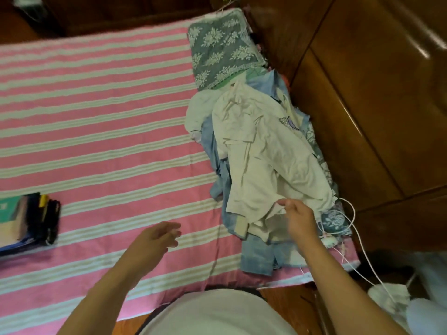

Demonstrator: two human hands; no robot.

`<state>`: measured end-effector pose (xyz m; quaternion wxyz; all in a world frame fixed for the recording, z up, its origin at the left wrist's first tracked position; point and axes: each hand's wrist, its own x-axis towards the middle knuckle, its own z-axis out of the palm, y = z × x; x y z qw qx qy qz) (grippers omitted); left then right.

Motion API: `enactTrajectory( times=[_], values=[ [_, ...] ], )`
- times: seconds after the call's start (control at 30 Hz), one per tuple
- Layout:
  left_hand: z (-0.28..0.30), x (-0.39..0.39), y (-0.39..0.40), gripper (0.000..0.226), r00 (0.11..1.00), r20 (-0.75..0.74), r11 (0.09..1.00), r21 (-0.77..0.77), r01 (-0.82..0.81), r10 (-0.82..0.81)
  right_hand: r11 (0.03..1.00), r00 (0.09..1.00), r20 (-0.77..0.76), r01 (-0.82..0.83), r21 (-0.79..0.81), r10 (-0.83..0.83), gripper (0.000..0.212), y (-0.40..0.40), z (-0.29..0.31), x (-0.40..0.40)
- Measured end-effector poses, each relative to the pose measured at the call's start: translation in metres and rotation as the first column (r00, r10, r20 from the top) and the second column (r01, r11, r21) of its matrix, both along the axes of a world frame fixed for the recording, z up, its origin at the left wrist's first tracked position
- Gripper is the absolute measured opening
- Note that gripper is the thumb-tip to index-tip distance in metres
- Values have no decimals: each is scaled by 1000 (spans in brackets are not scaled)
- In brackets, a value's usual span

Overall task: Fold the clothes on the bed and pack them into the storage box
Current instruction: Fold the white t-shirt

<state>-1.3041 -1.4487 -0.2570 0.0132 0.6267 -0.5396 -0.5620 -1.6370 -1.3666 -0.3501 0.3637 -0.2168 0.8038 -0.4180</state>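
Note:
A pile of clothes lies along the right side of the bed (96, 105), which has a pink and white striped sheet. On top is a cream white shirt (266, 153) with a small print near its chest. Light blue garments (261, 257) show under it and at the near end. My right hand (296, 218) pinches the near hem of the cream shirt between thumb and fingers. My left hand (157, 238) hovers over the bare sheet left of the pile, fingers relaxed and holding nothing. No storage box is in view.
A grey floral pillow (222, 49) lies at the far end of the pile. White cables (350, 213) with a small device trail off the bed's right edge. A dark stack of items (29, 218) sits at the left edge. Wooden furniture (375, 105) borders the right side.

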Motion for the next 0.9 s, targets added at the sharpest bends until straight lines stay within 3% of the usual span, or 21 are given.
enactTrajectory(
  times=[0.13,0.2,0.3,0.33,0.43,0.53,0.6,0.67,0.77,0.83,0.9],
  values=[
    [38,-53,-10,23,968,-103,965,-149,215,-231,962,999,48,32,-270,-19,35,-21,110,-16],
    [61,-88,-10,44,924,-192,930,-229,286,-331,929,997,75,-1,-370,30,36,-34,164,-15],
    [88,-134,-8,78,861,-359,918,-301,260,-361,871,993,10,-99,-481,118,33,-55,227,4],
    [96,-143,-9,73,863,-371,913,-347,215,-344,850,990,2,-123,-512,144,34,-60,242,13],
    [121,-147,-14,10,913,-297,818,-572,65,-281,802,982,67,-104,-588,176,34,-71,273,27],
    [139,-119,-20,21,945,-263,763,-646,-23,-194,789,976,92,-102,-606,197,33,-80,290,30],
    [160,-95,-29,22,947,-278,740,-668,-71,-160,788,954,68,-198,-583,291,58,-85,296,34],
    [189,-71,-42,21,960,-236,666,-742,-77,-153,790,918,-89,-378,-482,386,44,-91,296,46],
    [231,-30,-64,23,986,18,535,-839,104,-164,722,719,-444,-662,-202,535,28,-105,291,67],
    [250,3,-73,24,956,228,470,-833,290,-186,687,593,-599,-721,-96,538,39,-115,290,70],
    [267,39,-78,23,913,350,437,-802,407,-208,701,522,-697,-712,-38,491,47,-131,286,66]
  ],
)
